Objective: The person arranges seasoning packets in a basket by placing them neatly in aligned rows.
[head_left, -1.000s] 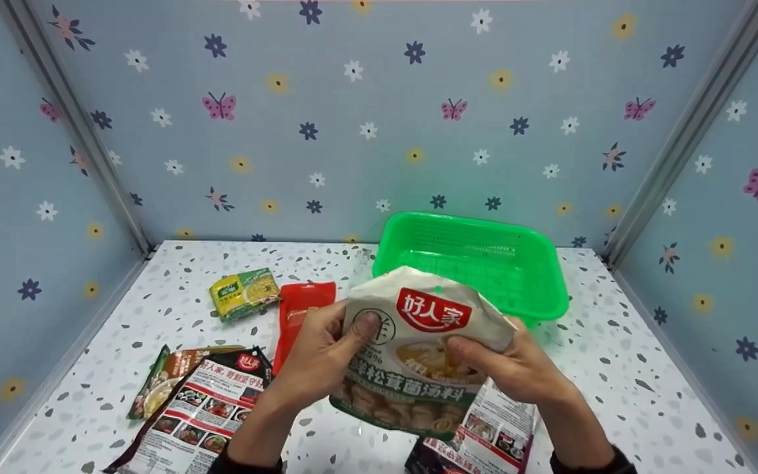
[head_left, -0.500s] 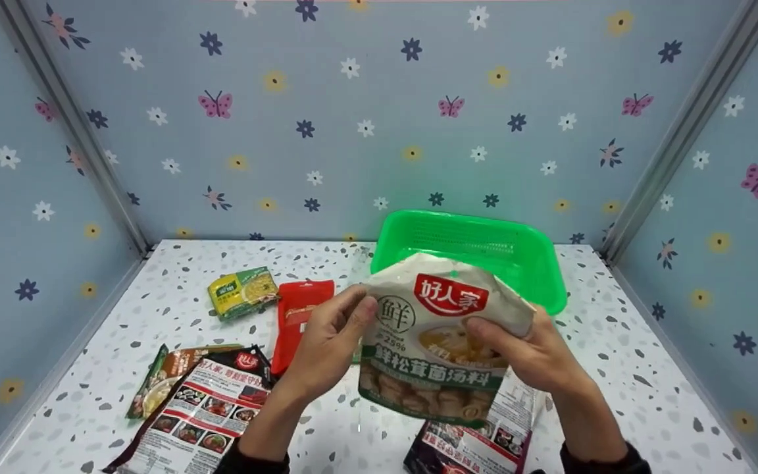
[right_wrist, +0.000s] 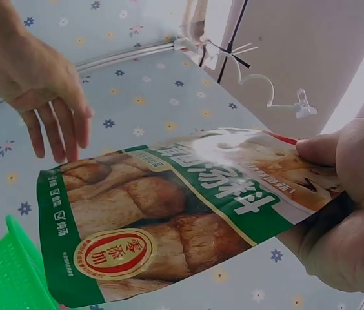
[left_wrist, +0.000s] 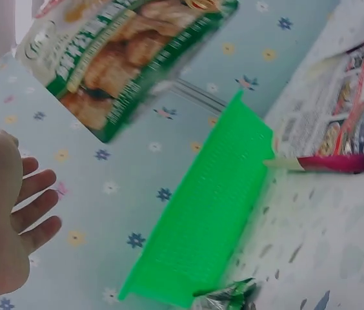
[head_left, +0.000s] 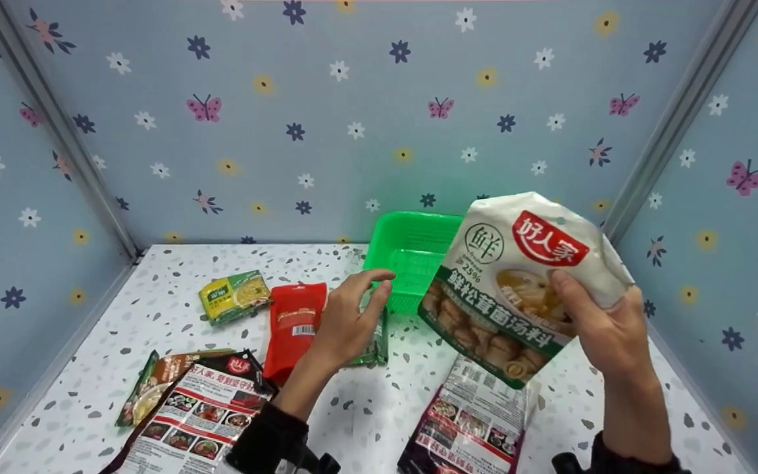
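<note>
Pouch [head_left: 504, 296] pinched in my right hand [head_left: 606, 326]
It's held before the basket [head_left: 412, 230]; my left hand [head_left: 349, 322], fingers slightly spread, hovers near the basket's left.

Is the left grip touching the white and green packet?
Apart. The head view shows the green basket in the gap between the left grip and the packet.
</note>
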Motion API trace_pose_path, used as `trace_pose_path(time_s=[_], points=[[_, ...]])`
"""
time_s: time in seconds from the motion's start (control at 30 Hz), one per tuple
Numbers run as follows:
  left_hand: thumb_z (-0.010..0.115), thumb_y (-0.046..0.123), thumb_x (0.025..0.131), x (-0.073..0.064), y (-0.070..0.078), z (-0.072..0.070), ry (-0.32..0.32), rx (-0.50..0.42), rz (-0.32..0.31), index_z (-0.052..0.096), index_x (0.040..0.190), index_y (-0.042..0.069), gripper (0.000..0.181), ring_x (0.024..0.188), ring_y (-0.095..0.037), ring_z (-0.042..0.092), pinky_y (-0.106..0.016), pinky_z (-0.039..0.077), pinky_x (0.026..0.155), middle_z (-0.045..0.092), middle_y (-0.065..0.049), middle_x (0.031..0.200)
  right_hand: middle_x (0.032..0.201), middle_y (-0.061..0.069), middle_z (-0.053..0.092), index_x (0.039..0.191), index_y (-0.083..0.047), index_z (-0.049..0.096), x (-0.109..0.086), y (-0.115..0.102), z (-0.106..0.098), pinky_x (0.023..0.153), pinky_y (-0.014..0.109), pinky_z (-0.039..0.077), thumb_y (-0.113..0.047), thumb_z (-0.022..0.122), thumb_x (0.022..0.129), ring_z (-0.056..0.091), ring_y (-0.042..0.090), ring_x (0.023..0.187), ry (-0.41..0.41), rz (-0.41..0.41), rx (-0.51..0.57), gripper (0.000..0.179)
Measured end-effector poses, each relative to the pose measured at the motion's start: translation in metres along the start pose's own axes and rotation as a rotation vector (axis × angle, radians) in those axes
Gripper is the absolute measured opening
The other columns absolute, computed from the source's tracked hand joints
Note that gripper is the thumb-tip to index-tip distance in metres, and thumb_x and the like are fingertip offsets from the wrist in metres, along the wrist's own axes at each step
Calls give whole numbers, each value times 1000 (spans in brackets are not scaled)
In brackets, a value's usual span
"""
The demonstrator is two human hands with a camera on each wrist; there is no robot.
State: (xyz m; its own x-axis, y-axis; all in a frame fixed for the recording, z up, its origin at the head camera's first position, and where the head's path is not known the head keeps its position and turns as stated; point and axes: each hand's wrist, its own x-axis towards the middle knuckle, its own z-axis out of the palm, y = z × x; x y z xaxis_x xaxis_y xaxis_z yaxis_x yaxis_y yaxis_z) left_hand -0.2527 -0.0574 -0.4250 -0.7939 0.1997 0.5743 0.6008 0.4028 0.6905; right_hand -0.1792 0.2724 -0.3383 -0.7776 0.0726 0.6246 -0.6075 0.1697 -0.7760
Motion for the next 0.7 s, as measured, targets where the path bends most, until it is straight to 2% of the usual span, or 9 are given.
trace_pose_path(time_s=[0.13,0.3,0.5,0.6,0.7], points=[[63,23,117,13,-17,14,-93,154,66,73,141,5,32,141,-35,69,-55,57,123,76,-15,145,127,11,79,147,-1,68,3,-1,0,89,27,65,0,69,107,76,23,105,120,66,-13,40],[65,26,116,25,-43,31,-183,335,114,70,146,4,37,144,-38,66,-54,55,125,73,-18,149,131,10,77,147,-9,68,4,-1,3,93,29,65,-7,71,109,75,27,111,211,139,-1,38],[65,29,116,29,-66,44,-256,480,167,66,151,4,44,142,-40,68,-57,53,125,74,-19,150,127,9,80,143,-4,70,6,-1,3,92,27,66,-6,72,109,77,24,111,250,136,43,34],[62,32,117,29,-71,48,-285,538,175,68,150,6,42,135,-38,73,-56,54,123,78,-16,144,127,9,80,142,-5,71,7,-1,1,92,27,66,-8,72,109,77,24,111,260,137,24,34],[60,31,118,29,-73,53,-279,592,206,71,145,7,37,127,-35,76,-53,55,119,82,-14,137,131,10,79,145,-7,70,8,-2,-3,95,28,64,-10,72,110,75,27,114,285,141,15,35]])
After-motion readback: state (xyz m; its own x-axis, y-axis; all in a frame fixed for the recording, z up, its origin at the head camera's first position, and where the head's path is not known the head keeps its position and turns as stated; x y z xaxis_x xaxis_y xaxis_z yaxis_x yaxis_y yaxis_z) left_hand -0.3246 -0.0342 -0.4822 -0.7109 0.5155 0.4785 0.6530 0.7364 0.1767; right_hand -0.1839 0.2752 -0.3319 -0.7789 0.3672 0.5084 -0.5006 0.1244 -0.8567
